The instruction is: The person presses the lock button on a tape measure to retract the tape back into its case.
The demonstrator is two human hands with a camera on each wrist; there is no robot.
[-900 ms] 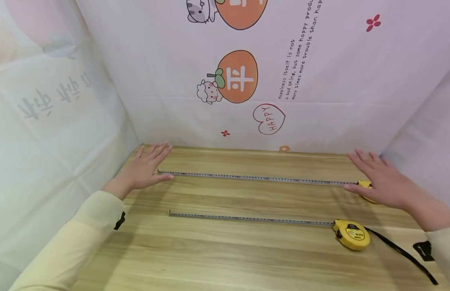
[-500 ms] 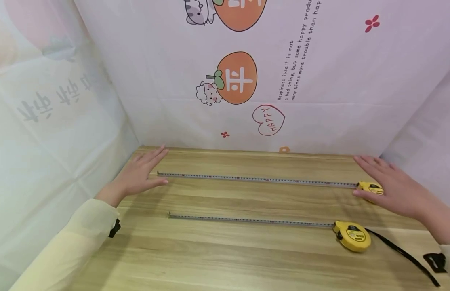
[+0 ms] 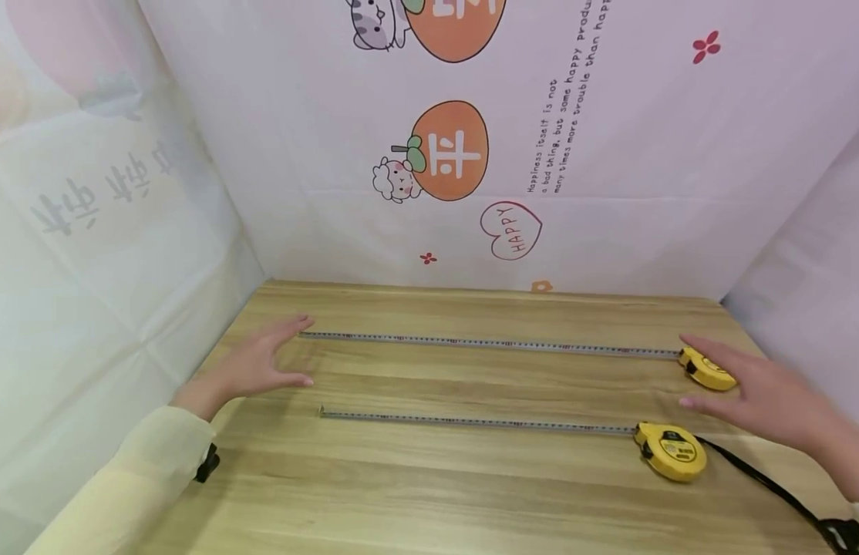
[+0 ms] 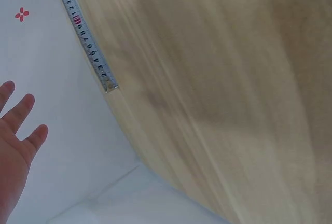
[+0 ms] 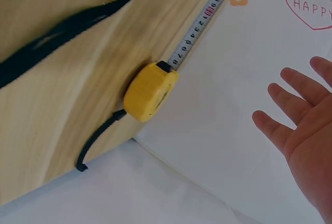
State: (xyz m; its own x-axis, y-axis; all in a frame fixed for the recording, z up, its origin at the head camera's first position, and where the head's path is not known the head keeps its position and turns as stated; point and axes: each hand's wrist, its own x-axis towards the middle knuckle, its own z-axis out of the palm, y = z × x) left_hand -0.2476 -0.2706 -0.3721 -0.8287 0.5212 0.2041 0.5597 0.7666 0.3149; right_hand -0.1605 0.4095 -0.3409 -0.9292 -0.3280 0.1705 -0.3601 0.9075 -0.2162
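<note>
Two yellow tape measures lie on the wooden table with their blades drawn out to the left, roughly parallel. The far tape measure [image 3: 707, 371] is partly covered by my right hand [image 3: 766, 397] in the head view; the right wrist view shows its case [image 5: 149, 93] apart from the fingers. My right hand holds nothing, its thumb spread from the fingers. The near tape measure [image 3: 672, 452] lies closer to me, its blade [image 3: 485, 421] shorter. Over the left end of the far blade [image 3: 471, 341], my left hand [image 3: 245, 362] hovers with thumb and fingers apart, holding nothing.
A black strap [image 3: 756, 472] trails from the near tape measure toward the right wrist. White printed cloth [image 3: 374, 239] stands along the table's back edge, with plain-looking cloth on the left [image 3: 89, 308] and right sides. The wooden tabletop [image 3: 416, 486] extends toward me.
Both hands have drawn back from the table's far edge toward me, and the right one has uncovered more of the far tape measure's case. The tape measures stay where they were.
</note>
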